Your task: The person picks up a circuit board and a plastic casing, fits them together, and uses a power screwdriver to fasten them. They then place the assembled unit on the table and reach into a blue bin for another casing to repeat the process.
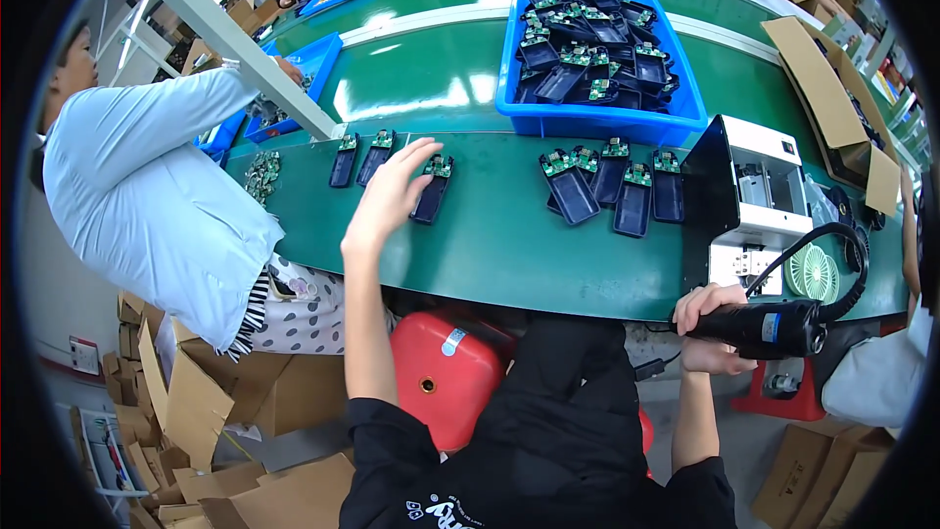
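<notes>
My left hand [390,194] reaches over the green bench with its fingers stretched out and apart. Its thumb and fingertips are right by a dark plastic case half with a small green circuit board [431,198]; whether they touch it I cannot tell. Two similar case halves [375,159] lie just left of that one. In my right hand [707,325], at the bench's front edge, is a black cylindrical electric screwdriver [759,326] with a thick looped cable, held sideways. Several more case halves with boards [633,201] lie grouped between my hands, some overlapping.
A blue bin [519,118] heaped with case halves stands behind the group. Right of it are a black-and-white screw feeder [769,225], a green slotted disc [813,272] and an open carton [832,108]. At left, a co-worker in a light blue shirt [157,206] sits near loose boards [262,176].
</notes>
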`<act>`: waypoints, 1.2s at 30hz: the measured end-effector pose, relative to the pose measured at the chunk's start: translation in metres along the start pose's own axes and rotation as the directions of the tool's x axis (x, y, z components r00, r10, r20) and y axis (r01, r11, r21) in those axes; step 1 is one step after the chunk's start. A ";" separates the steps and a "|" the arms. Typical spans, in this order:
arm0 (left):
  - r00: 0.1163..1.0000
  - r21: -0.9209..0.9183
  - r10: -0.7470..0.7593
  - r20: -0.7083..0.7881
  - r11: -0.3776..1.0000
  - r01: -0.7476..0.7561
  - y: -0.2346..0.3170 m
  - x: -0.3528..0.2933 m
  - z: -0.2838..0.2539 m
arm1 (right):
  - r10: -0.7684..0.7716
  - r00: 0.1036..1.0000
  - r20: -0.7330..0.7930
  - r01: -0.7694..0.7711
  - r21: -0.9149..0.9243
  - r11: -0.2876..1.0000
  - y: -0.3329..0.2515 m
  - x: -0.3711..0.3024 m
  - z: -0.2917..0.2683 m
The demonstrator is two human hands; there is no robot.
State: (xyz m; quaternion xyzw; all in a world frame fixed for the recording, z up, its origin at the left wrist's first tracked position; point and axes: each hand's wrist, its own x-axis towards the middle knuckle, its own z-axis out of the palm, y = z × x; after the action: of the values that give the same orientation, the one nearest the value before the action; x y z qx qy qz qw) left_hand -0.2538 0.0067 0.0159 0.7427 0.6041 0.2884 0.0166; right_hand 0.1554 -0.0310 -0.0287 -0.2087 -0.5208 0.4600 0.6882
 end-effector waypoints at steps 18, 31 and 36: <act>0.991 -0.363 -0.024 0.132 0.929 0.071 0.075 -0.019 0.039 | -0.184 0.979 -0.089 0.176 -0.087 0.980 -0.099 0.079 -0.035; 0.978 -0.684 0.171 0.117 0.728 -0.046 0.175 -0.020 0.118 | -0.117 0.989 -0.094 0.094 -0.220 0.971 -0.071 0.083 -0.029; 0.975 -0.730 0.191 0.113 0.682 -0.049 0.179 -0.014 0.129 | -0.014 0.993 -0.121 -0.005 -0.149 0.989 -0.075 0.065 -0.033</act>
State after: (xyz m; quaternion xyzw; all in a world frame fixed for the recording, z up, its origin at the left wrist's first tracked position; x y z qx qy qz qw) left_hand -0.0387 -0.0127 -0.0303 0.7370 0.3873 0.4349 0.3430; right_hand 0.2185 -0.0064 0.0502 -0.2862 -0.5112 0.4044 0.7023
